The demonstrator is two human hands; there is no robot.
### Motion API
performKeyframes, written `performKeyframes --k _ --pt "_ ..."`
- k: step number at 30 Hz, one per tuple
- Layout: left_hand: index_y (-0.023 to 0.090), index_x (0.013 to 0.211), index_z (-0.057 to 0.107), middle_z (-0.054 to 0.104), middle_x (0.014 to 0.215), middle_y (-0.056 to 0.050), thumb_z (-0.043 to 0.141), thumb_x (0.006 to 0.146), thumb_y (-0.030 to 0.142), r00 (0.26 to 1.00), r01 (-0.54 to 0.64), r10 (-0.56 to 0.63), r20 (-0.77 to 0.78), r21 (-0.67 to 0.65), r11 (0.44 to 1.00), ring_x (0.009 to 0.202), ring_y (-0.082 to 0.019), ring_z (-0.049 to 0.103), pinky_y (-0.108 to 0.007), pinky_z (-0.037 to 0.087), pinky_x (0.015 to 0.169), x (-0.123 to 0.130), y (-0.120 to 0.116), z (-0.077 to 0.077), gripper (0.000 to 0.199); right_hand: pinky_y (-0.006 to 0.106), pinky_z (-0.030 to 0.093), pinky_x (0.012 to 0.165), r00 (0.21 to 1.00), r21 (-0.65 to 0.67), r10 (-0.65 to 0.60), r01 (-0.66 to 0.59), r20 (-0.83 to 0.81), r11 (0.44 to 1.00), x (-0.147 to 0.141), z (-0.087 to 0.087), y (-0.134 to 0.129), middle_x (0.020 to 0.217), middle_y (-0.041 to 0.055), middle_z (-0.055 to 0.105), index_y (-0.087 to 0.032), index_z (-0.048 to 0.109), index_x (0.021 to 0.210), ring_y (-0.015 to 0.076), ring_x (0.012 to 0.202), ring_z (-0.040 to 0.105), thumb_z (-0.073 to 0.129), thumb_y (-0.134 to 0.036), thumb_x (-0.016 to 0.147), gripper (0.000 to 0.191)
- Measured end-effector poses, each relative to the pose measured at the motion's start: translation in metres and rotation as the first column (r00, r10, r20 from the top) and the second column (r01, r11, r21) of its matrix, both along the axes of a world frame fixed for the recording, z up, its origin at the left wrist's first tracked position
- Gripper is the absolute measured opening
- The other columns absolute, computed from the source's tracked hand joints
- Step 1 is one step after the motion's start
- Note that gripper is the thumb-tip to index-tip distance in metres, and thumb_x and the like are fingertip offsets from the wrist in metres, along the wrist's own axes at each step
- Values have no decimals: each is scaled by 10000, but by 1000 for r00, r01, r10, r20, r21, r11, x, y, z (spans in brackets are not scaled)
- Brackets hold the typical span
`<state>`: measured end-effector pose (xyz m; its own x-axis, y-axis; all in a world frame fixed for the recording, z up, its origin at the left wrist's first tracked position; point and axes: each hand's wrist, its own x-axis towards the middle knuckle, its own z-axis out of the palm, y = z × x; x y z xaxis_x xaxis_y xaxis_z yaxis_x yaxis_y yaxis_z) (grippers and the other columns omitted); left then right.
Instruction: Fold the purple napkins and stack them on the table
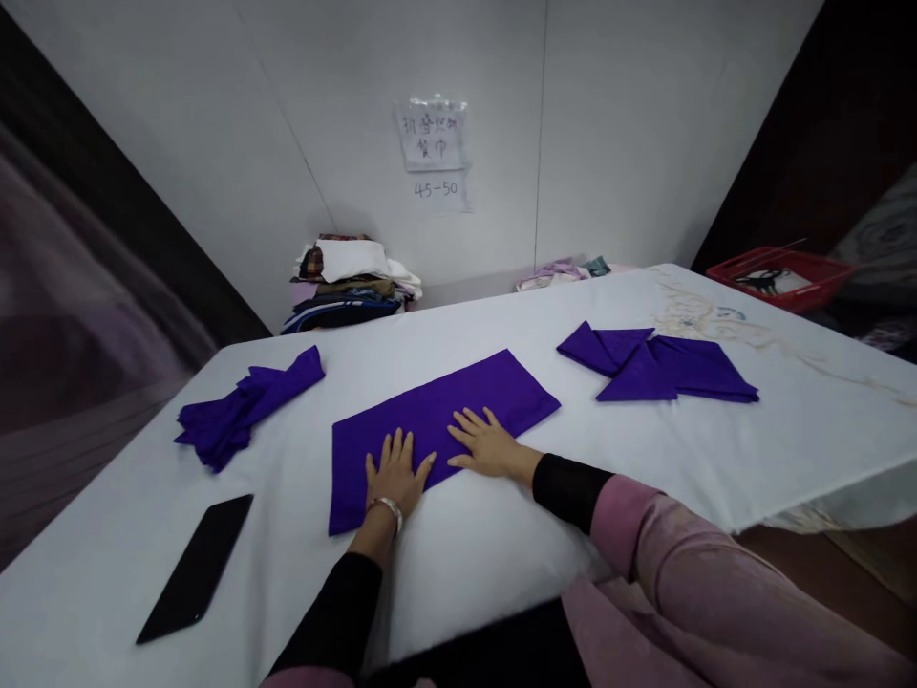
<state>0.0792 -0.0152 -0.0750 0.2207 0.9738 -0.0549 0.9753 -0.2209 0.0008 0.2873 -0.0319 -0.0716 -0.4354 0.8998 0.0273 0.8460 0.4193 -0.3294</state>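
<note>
A purple cloth napkin (430, 406), folded into a long rectangle, lies slantwise in front of me on the white-covered table (494, 535). My left hand (397, 473) rests flat on its near left part, fingers spread, a bracelet at the wrist. Near the middle of the close edge, my right hand (487, 444) presses flat on the same cloth with its fingers apart. Neither hand grips anything. To the left sits a bunched, pleated purple cloth (250, 406). Over on the right is another purple cloth (659, 368), folded into pointed, overlapping shapes.
A black flat phone-like slab (197, 569) lies at the near left. Behind the table stand a stack of folded clothes (351, 282) and a smaller cloth pile (563, 274). A red basket (780, 277) holds dark-handled scissors at the far right. Paper signs (434, 153) hang on the wall.
</note>
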Motion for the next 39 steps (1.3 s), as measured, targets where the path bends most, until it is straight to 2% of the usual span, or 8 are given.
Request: performKeyframes --k 9,13,16,20,24,27,34,39 --pt "169 1422 238 173 1508 -80 189 848 601 1000 -4 4 -5 -13 1000 1388 -266 98 -545 123 1085 2 1 7 720 521 34 1078 903 -30 -401 410 152 912 140 0 -7 1512 79 137 -203 206 1440 267 1383 75 181 -652 861 733" --pt "167 1422 237 165 1510 -71 183 846 609 1000 1 -1 9 -25 1000 1389 -259 91 -546 106 1089 -1 2 8 728 544 83 1063 833 -28 -518 532 193 846 165 3 -12 1509 113 138 -169 229 1432 277 1382 80 186 -580 895 678" --pt "166 1418 246 165 1509 -85 185 845 613 999 -21 23 31 -48 999 1387 -270 102 -566 103 1080 5 0 14 730 539 81 1066 853 66 -504 500 134 864 138 11 -15 1509 136 114 -150 204 1438 276 1384 57 171 -590 893 701" --pt "187 1416 253 163 1511 -73 166 867 576 996 55 -56 64 23 998 1390 -254 94 -563 82 1083 36 -8 19 679 511 40 1082 975 125 -213 205 60 971 57 19 -20 1508 108 136 -175 219 1437 257 1386 60 190 -638 869 733" --pt "212 1416 254 183 1508 -54 159 893 501 994 101 -102 43 17 995 1389 -232 108 -547 83 1090 56 -14 12 604 500 69 1085 999 50 3 -5 33 999 5 12 -21 1493 108 201 -166 242 1430 249 1380 115 188 -619 879 715" --pt "208 1416 254 188 1508 -60 149 877 548 1000 22 -22 22 1 1000 1387 -243 113 -543 93 1092 37 -17 5 646 505 65 1084 999 14 -11 10 49 1000 20 0 -22 1489 103 213 -172 261 1424 258 1377 127 201 -649 863 738" --pt "155 1419 242 159 1510 -102 181 855 574 964 -268 268 -1 -1 964 1383 -280 114 -573 129 1068 -58 -26 9 706 510 94 1082 964 49 -233 229 130 972 116 -13 -35 1492 91 207 -191 226 1434 260 1376 132 187 -636 871 719" --pt "136 1411 252 198 1500 -116 208 863 519 933 -360 359 30 16 933 1377 -271 148 -579 160 1054 -88 -31 14 671 510 94 1082 940 34 -308 307 150 951 135 -8 -42 1494 100 195 -176 239 1430 257 1378 124 195 -618 879 709"
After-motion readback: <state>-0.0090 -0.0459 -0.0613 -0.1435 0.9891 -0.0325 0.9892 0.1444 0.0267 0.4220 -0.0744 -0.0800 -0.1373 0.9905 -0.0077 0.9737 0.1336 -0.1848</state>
